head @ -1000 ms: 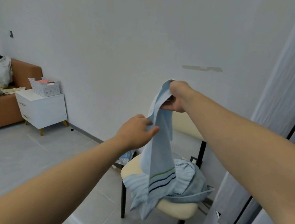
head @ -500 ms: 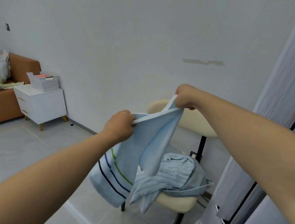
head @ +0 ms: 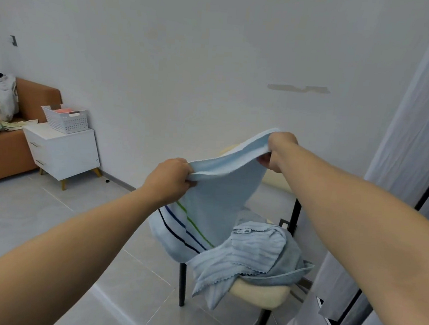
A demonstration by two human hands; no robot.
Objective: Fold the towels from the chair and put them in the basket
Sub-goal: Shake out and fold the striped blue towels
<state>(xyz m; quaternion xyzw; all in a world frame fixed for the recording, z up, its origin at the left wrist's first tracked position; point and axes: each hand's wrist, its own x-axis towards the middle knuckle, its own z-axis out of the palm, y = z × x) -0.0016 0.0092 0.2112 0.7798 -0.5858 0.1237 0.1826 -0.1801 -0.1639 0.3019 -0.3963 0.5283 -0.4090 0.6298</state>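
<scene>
Left hand [head: 169,178] and right hand [head: 278,150] each gripping a top corner of a light blue striped towel [head: 212,203], stretched between them above the chair [head: 259,290], more blue towels [head: 254,256] heaped on the seat's front edge, white basket [head: 66,119] on a nightstand [head: 61,151] far left.
</scene>
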